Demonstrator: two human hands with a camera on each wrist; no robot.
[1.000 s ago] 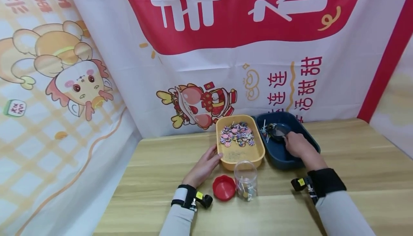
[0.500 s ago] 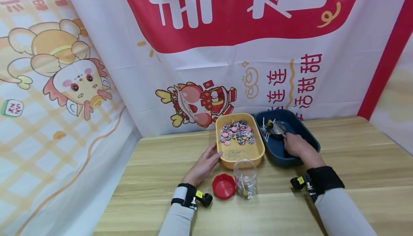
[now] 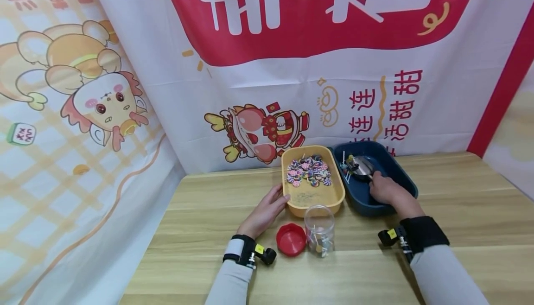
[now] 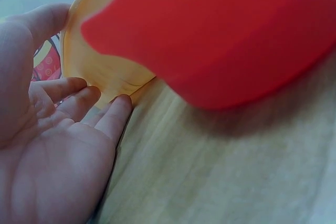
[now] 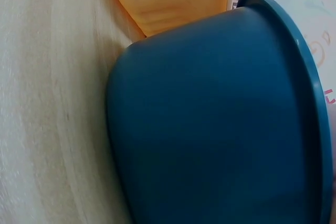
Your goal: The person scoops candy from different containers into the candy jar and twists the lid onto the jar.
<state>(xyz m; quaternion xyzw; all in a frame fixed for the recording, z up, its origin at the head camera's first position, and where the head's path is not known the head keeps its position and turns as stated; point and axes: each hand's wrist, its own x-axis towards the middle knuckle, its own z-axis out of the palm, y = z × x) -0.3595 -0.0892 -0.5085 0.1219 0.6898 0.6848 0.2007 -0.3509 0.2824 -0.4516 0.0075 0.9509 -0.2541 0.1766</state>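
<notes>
In the head view, my right hand [image 3: 385, 190] grips the handle of a round metal ladle [image 3: 363, 166] inside the dark blue basin [image 3: 406, 185]. A few small wrapped lollipops [image 3: 345, 168] lie at the basin's left side, some at the ladle's edge. My left hand [image 3: 263, 213] rests against the left wall of the yellow basin [image 3: 314, 199], which holds many swirl-patterned lollipops [image 3: 308, 170]. In the left wrist view, the left fingertips [image 4: 123, 100] touch the outer wall, fingers loosely bent. The right wrist view shows mostly the blue basin's outer wall [image 5: 210, 119]; the hand is hidden there.
A clear plastic jar [image 3: 319, 231] with several lollipops in it stands before the yellow basin. Beside it on the wooden table [image 3: 200, 231] lies a red scalloped lid [image 3: 291, 240]. Printed cloth [image 3: 250, 82] hangs close behind both basins.
The ladle has tilted, so its shiny bowl shows more, with lollipops at its left edge. My left hand has stayed against the yellow basin. The head view has shifted slightly.
</notes>
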